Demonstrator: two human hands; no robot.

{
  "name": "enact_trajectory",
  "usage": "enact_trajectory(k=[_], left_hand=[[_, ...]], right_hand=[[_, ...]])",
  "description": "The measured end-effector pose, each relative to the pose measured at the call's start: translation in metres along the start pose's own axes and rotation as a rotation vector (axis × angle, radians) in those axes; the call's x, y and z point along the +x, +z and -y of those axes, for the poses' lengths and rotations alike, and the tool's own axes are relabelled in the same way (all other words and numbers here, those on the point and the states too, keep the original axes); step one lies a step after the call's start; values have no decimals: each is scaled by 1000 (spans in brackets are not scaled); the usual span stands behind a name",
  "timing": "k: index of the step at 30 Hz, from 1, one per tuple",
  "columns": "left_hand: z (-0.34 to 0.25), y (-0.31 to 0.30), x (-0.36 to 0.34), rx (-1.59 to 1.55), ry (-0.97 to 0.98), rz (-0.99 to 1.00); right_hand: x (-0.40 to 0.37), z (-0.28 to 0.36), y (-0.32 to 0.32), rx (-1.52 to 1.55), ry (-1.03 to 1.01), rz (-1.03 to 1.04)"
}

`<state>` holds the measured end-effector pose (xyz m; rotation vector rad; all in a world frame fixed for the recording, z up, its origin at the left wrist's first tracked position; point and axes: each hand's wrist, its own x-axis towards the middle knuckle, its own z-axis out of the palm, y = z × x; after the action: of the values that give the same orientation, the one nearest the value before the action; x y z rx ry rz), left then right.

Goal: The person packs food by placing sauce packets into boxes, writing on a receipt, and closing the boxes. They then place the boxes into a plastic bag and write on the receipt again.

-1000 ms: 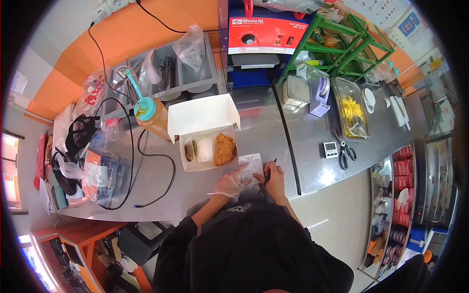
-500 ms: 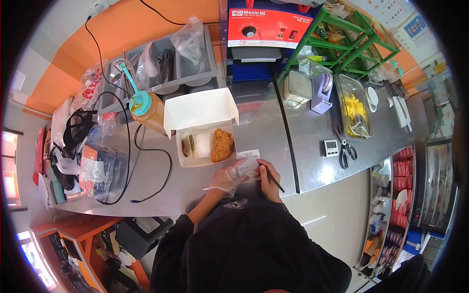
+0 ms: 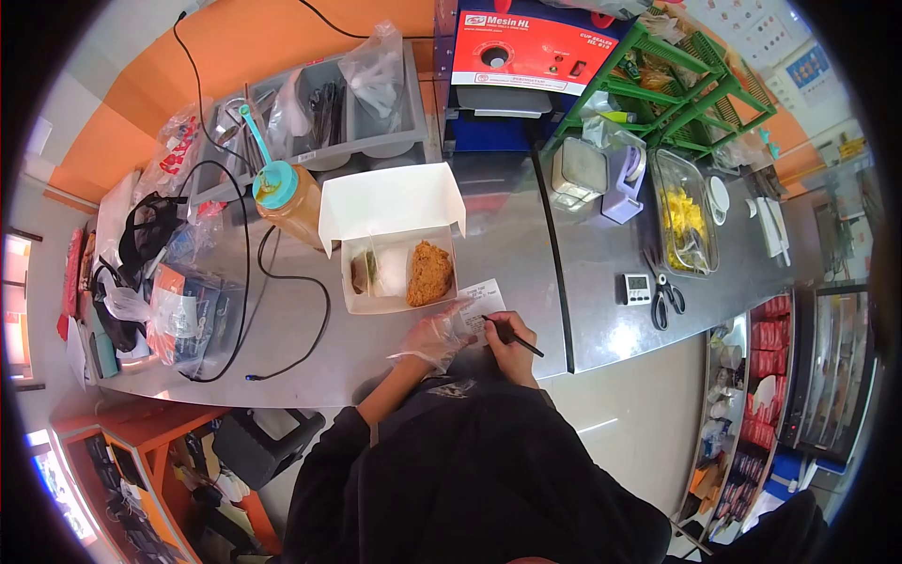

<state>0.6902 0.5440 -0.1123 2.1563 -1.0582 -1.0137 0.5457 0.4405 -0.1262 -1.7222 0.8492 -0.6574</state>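
Note:
My left hand (image 3: 435,340), in a clear plastic glove, holds a printed receipt (image 3: 485,303) by its left side at the counter's front edge. In my bare right hand (image 3: 513,346) is a black pen (image 3: 525,345), its tip at the receipt's printed face. Just beyond the receipt stands an open white food box (image 3: 393,209), lid tilted back. Inside it lie a piece of fried chicken (image 3: 429,274), white rice (image 3: 392,272) and small packets (image 3: 363,270) at the left.
Left of the box are a jar (image 3: 293,209) with a turquoise lid and a black cable (image 3: 324,324). A cutlery tray (image 3: 363,141) and red cup sealer (image 3: 531,56) stand behind. Scissors (image 3: 668,305), a timer (image 3: 636,289) and a glass dish (image 3: 696,268) lie to the right.
The pen has swung from pointing down beside the receipt to having its tip on the paper. My right hand has closed in around it, and the receipt is slightly more tilted.

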Motion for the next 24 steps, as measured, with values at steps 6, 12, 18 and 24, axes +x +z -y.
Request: enact_trajectory(k=[6, 12, 18, 24], left_hand=[[-1, 0, 1, 32, 4, 6], [-2, 1, 2, 44, -20, 11], [-5, -3, 1, 37, -24, 17], [-9, -8, -2, 20, -37, 32]], right_hand=[[-3, 7, 0, -54, 6, -11], [-6, 9, 3, -99, 26, 2], [-5, 7, 4, -117, 1, 5], [-6, -4, 4, 61, 60, -22]])
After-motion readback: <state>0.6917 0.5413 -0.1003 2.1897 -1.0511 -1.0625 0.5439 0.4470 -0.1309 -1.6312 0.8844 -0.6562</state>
